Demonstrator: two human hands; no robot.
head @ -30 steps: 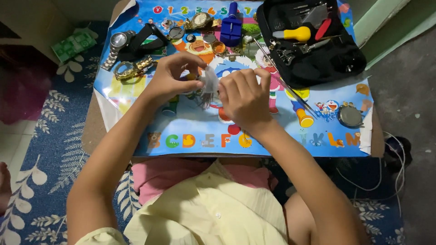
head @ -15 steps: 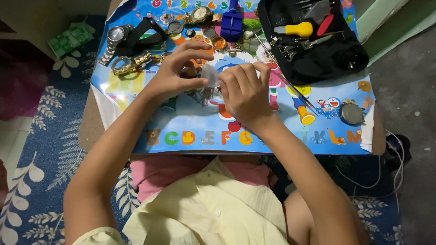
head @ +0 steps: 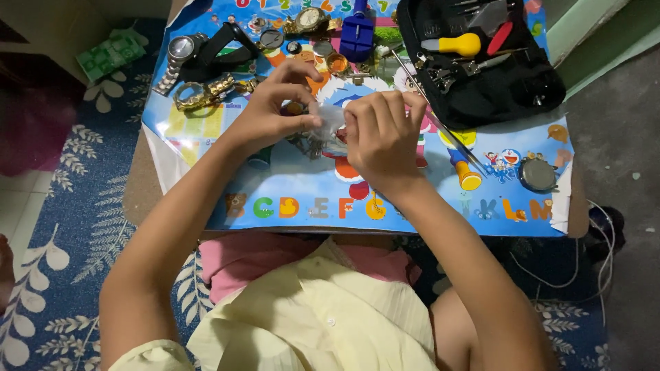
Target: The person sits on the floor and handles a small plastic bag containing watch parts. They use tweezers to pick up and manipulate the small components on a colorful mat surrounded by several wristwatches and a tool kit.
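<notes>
**A small clear bag, held up in two hands**

The bag [head: 331,118] is small, see-through and a bit white. It looks crumpled and shiny. It sits between the left hand [head: 271,113] and the right hand [head: 381,134], pinched by fingers on both sides. It is held just above the mat [head: 302,185], near the mat's middle. Most of the bag is hidden by fingers. What is inside it cannot be seen.
</notes>
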